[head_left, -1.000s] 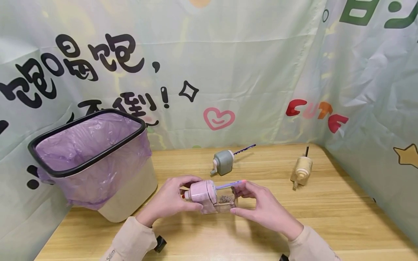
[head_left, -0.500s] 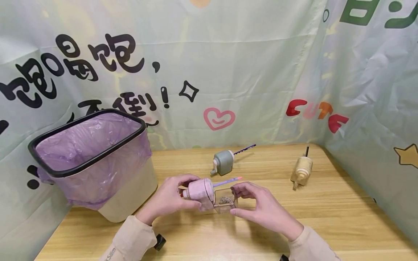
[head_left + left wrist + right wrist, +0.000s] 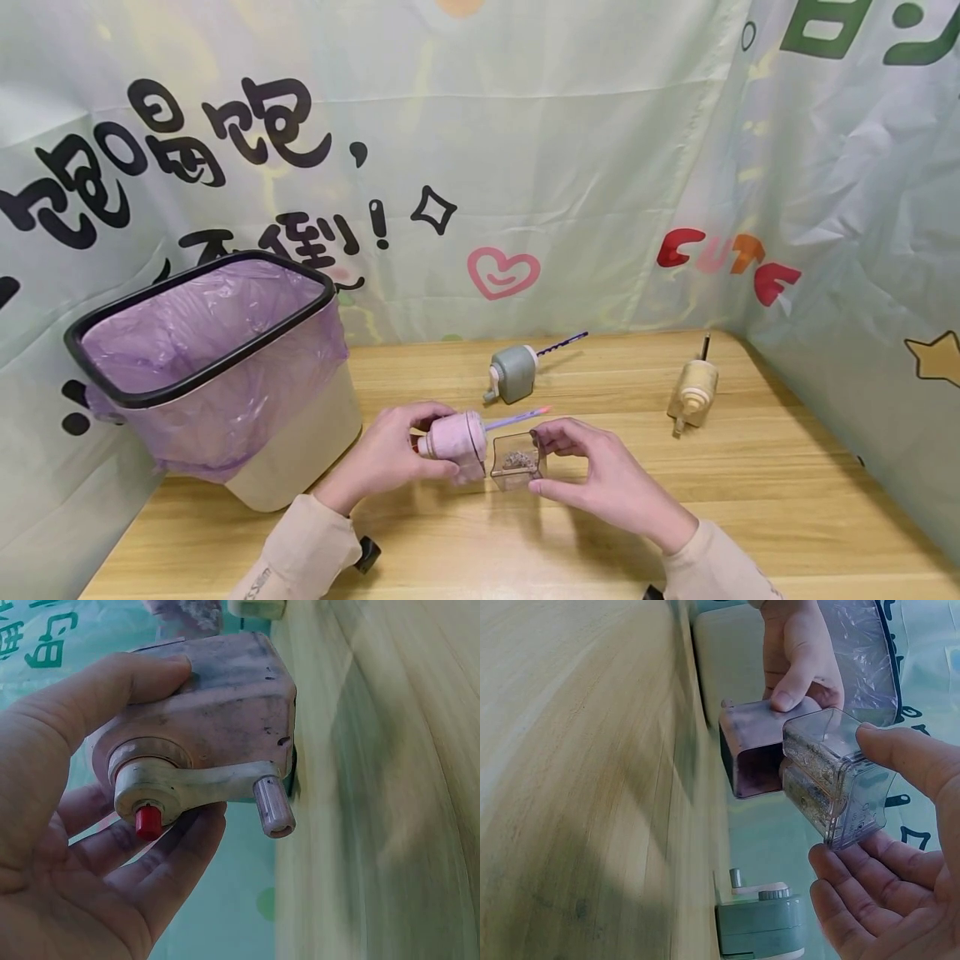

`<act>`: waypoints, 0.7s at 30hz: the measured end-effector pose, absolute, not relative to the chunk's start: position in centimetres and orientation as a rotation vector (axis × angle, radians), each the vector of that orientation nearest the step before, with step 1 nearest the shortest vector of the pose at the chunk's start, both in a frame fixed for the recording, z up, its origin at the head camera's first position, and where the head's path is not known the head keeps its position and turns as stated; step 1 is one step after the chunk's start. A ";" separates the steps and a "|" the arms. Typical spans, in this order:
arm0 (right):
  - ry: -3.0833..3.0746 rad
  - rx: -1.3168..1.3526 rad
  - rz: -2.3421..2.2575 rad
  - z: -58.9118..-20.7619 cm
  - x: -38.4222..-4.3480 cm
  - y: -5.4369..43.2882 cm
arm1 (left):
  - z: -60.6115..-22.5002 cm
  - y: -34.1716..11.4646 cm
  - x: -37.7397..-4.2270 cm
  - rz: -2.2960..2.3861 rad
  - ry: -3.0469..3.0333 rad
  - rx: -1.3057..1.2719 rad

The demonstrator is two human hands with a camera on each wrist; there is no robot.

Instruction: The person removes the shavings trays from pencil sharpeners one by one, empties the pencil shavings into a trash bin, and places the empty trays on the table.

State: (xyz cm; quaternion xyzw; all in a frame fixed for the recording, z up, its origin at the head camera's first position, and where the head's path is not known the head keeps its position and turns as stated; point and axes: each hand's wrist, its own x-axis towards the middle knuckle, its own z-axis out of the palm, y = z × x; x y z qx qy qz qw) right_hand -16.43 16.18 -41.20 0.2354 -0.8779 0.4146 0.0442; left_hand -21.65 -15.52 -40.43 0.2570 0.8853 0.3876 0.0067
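My left hand [image 3: 399, 446] grips a pink crank pencil sharpener [image 3: 456, 440] by its sides; a purple pencil [image 3: 517, 417] with a pink end sticks out of its right face. The left wrist view shows the sharpener's crank handle [image 3: 217, 784] and a red knob [image 3: 148, 823] at the hub. Between thumb and fingers, my right hand [image 3: 611, 479] pinches a clear shavings drawer [image 3: 517, 461] holding grey shavings. A small gap parts the drawer from the body in the head view. In the right wrist view the body's dark drawer opening [image 3: 759, 771] is visible.
A bin [image 3: 300, 433] lined with a purple bag stands left on the wooden table [image 3: 465, 550]. Behind my hands sits a grey sharpener [image 3: 514, 373] holding a dark purple pencil; a yellow sharpener [image 3: 696, 390] with a dark pencil stands right. A printed cloth [image 3: 570, 167] hangs behind.
The shavings drawer has come out of the pink sharpener. My left hand has shifted slightly left with the body and pencil, while my right hand has stayed nearly in place with the drawer.
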 end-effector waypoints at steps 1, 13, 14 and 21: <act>-2.686 0.713 1.270 -41.2 -16.4 16.2 | -40.5 -15.5 -21.7 1.208 2.774 0.805; -2.694 0.703 1.276 -41.1 -16.4 16.2 | -41.5 -15.7 -22.1 1.151 2.811 0.785; -2.693 0.700 1.279 -41.1 -16.4 16.2 | -41.5 -15.7 -22.1 1.147 2.810 0.781; -2.679 0.710 1.283 -41.1 -16.4 16.2 | -41.6 -15.7 -22.1 1.079 2.827 0.777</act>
